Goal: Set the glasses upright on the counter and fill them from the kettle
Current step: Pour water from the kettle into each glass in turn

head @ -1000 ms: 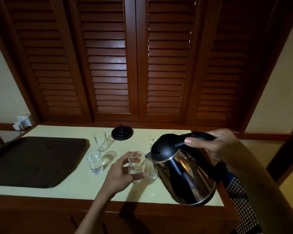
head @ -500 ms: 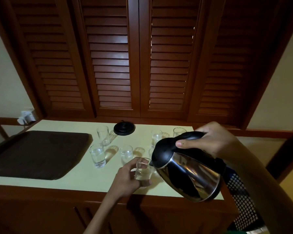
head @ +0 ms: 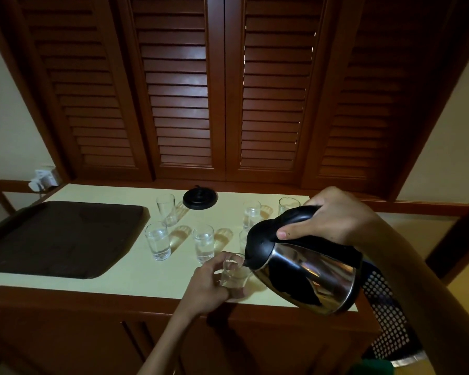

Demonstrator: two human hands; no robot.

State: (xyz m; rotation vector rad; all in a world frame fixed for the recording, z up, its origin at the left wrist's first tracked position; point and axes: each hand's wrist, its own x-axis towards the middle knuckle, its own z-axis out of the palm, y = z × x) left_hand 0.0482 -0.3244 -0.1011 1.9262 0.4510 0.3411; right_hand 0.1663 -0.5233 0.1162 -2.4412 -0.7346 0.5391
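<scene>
My right hand (head: 333, 215) grips the black handle of a steel kettle (head: 306, 269), which is tilted with its spout at the rim of a small glass (head: 234, 272). My left hand (head: 209, 285) holds that glass upright near the counter's front edge. Several other glasses stand upright on the pale counter (head: 125, 269): one at the left front (head: 157, 240), one in the middle (head: 204, 243), one behind on the left (head: 166, 208), and two at the back right (head: 251, 216) (head: 289, 205). Another glass is partly hidden behind the kettle.
A dark tray (head: 57, 236) lies on the counter's left part. The black kettle base (head: 200, 198) sits at the back by the louvred wooden doors. A wall socket (head: 42, 178) is at the far left. A perforated bin (head: 385, 318) stands to the right of the cabinet.
The view has shifted so the counter sits lower in frame. The kettle has tipped a little further towards the glass in my left hand, which stays near the front edge.
</scene>
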